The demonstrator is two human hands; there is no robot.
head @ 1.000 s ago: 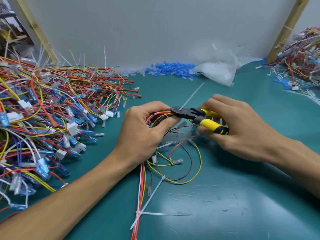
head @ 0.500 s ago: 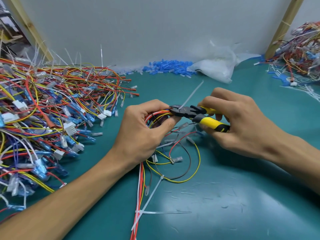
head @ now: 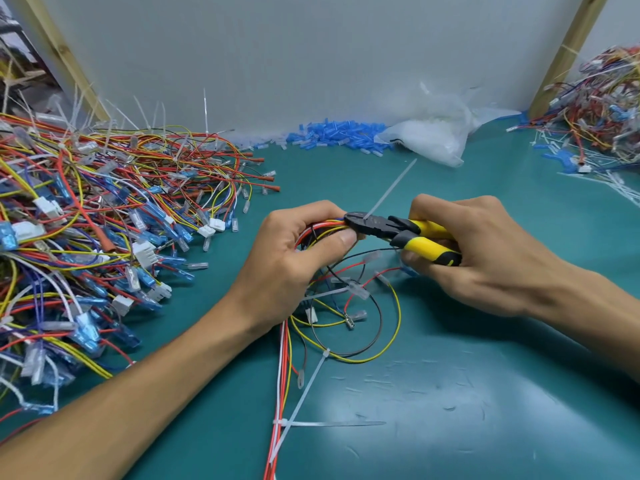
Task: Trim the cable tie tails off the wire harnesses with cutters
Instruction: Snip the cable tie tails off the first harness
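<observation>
Barely anything tbh: the view drifted slightly, and the right hand (head: pixel 485 258) nudged the yellow-handled cutters (head: pixel 381 227) a hair at the white cable tie tail (head: pixel 391 190)

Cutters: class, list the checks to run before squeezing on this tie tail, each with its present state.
1. Left hand grips harness: ok.
2. Right hand holds cutters by handles: ok.
3. Tip at base of tail: ok.
4. Harness clear of blades: cannot tell.
5. Left thumb clear of blades: cannot tell; it lies right beside them.
6. Other tails trimmed: not ok, two remain lower down.
</observation>
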